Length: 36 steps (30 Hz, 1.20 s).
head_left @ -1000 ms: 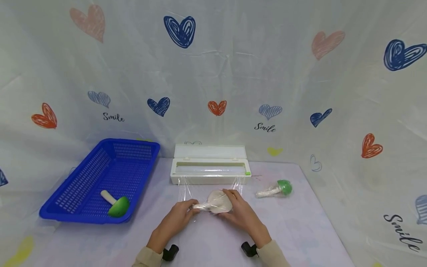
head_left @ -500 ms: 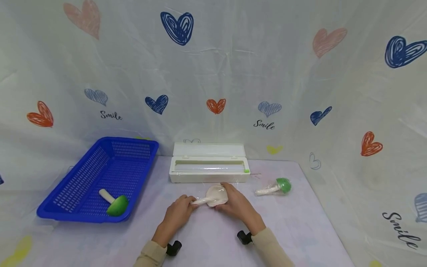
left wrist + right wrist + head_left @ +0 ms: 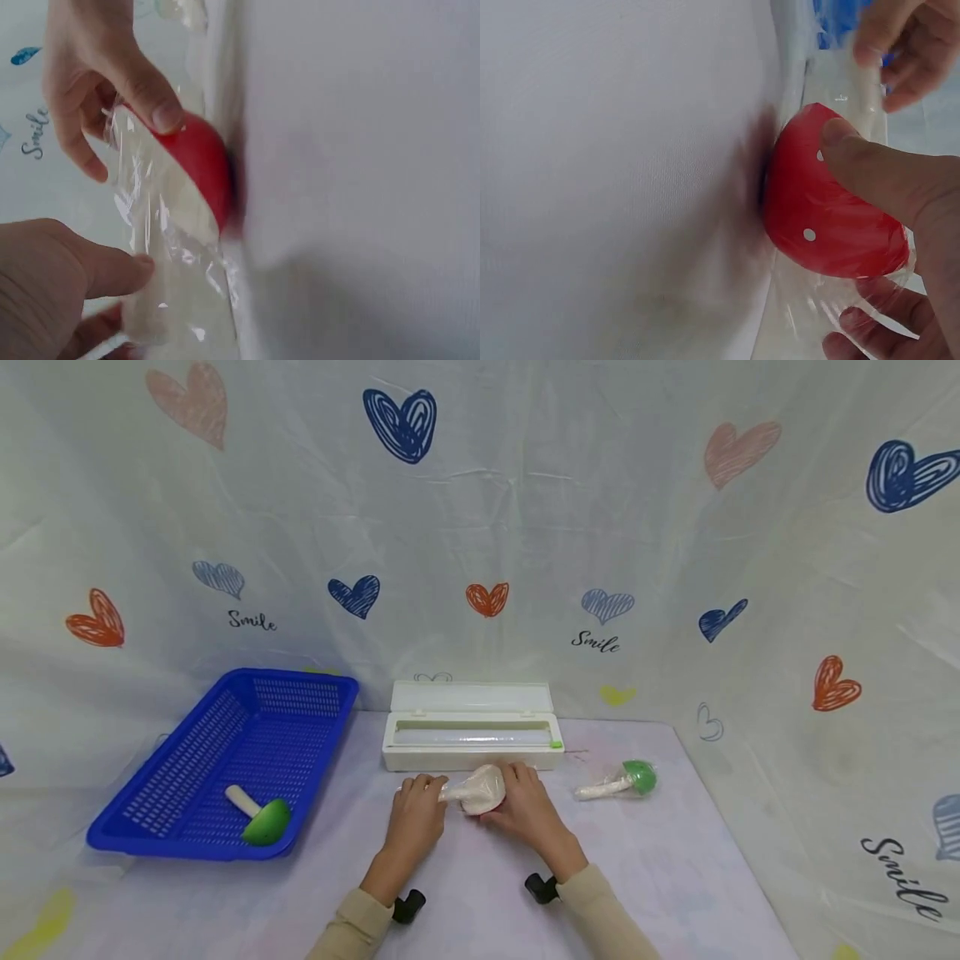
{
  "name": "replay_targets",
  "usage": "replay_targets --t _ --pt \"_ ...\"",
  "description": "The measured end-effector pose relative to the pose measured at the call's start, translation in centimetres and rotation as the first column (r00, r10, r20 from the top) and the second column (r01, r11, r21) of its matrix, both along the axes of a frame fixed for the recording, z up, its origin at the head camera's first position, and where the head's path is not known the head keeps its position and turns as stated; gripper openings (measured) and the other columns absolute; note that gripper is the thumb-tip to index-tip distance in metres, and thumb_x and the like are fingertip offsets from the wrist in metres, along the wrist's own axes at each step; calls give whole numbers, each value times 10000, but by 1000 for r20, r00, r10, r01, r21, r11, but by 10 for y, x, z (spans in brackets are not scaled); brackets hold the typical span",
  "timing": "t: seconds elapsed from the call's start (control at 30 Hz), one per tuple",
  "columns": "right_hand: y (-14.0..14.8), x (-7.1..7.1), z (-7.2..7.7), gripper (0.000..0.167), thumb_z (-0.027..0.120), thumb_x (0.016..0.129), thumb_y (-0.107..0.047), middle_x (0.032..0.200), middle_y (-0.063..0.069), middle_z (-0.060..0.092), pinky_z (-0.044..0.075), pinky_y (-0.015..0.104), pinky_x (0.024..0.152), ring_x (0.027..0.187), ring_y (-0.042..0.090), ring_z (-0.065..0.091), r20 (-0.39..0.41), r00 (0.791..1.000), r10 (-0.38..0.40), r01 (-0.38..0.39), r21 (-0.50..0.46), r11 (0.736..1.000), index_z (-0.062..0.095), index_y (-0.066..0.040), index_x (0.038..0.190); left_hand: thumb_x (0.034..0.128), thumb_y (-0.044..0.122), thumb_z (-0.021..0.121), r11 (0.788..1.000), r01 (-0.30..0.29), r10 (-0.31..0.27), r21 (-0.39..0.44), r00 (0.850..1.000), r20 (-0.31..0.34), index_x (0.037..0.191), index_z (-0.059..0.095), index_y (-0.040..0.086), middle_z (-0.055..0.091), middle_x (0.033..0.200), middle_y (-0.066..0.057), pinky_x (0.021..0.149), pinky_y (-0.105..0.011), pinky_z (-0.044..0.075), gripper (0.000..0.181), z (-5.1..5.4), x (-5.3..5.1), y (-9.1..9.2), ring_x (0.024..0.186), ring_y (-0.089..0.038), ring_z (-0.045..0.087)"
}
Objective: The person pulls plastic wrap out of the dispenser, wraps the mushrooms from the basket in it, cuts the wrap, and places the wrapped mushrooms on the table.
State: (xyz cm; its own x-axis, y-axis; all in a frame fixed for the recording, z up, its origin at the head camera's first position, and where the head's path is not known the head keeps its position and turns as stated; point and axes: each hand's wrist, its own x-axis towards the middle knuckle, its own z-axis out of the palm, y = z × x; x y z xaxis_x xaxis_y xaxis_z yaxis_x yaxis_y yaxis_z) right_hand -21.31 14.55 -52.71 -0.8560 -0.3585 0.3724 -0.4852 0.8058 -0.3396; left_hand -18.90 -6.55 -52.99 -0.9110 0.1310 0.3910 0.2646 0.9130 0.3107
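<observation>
A toy mushroom (image 3: 483, 788) with a pale underside, a pale stem and a red, white-dotted cap (image 3: 829, 202) is held over the table, clear cling film (image 3: 161, 217) around it. My right hand (image 3: 527, 808) grips the cap, its thumb pressed on the red side and its other fingers behind. At the stem end, my left hand (image 3: 415, 818) pinches the stem and film between thumb and fingers; its fingertips are partly hidden in the left wrist view. Just beyond the hands stands a white cling film dispenser (image 3: 474, 760), lid raised and film roll visible inside.
On the left stands a blue plastic basket (image 3: 341, 735) with a green-capped toy mushroom (image 3: 266, 823) lying in it. Another green-capped mushroom (image 3: 637, 777), wrapped in film, lies right of the dispenser. A white curtain printed with hearts hangs behind the table.
The film stretched between dispenser and mushroom a second ago is no longer seen there. My left hand has moved up and right over the stem; the mushroom has moved slightly toward the dispenser.
</observation>
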Motion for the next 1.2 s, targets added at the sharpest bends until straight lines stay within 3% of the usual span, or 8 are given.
replay_targets --t 0.07,0.13,0.37,0.6,0.7,0.87,1.03,1.2 --pt "2 0 0 934 975 675 -384 1212 157 612 514 488 900 1069 348 592 16 1000 -11 12 -18 1000 531 -12 1407 813 47 828 998 58 -58 4 995 -87 1077 761 98 723 1029 -104 740 -451 514 277 0 -1 2 916 -324 639" --pt "6 0 1 918 970 688 -362 1253 155 615 513 499 928 1103 354 591 33 999 -4 5 -35 999 524 -19 1414 801 35 827 996 88 -88 -3 990 -110 1028 774 117 734 1004 -75 721 -432 517 247 -1 -2 3 882 -306 650" --pt "31 -3 4 686 853 857 -318 1382 170 572 489 534 1057 1281 370 550 56 998 21 -12 -151 988 563 -30 1407 825 45 822 995 73 -76 63 996 54 1062 785 58 757 1059 -119 744 -459 585 241 2 0 -2 900 -328 724" --pt "67 -26 0 393 787 919 -164 1284 216 617 536 535 900 1214 401 575 -89 987 -136 97 -348 932 662 2 1252 838 116 822 997 78 -78 6 986 145 1129 764 8 726 1202 -206 864 -566 568 315 10 6 2 1130 -414 674" --pt "77 -36 0 435 773 924 -127 1314 291 578 504 578 929 1239 465 537 -36 976 -212 179 -415 892 618 53 1289 857 128 809 998 60 -60 3 985 160 1158 747 -3 694 1265 -229 916 -608 543 334 13 6 4 1205 -469 628" --pt "83 -50 -2 636 763 941 -194 1428 343 496 502 602 989 1265 516 531 192 951 -244 307 -465 830 481 64 1450 877 79 768 998 58 -63 36 988 144 1194 729 -6 672 1301 -237 944 -642 521 330 23 1 10 1249 -495 594" --pt "79 -61 -3 672 734 971 -279 1489 306 492 523 559 1008 1281 489 569 330 925 -188 331 -460 824 442 -18 1518 888 66 755 991 104 -112 84 988 103 1221 722 32 686 1273 -181 939 -596 529 337 38 -7 19 1238 -412 610" --pt "78 -65 -4 614 757 951 -239 1423 287 576 530 556 992 1240 485 601 289 936 -202 319 -452 833 509 -6 1462 896 83 756 964 246 -251 105 967 38 1196 734 57 704 1230 -154 952 -542 541 302 57 -24 32 1184 -362 643"
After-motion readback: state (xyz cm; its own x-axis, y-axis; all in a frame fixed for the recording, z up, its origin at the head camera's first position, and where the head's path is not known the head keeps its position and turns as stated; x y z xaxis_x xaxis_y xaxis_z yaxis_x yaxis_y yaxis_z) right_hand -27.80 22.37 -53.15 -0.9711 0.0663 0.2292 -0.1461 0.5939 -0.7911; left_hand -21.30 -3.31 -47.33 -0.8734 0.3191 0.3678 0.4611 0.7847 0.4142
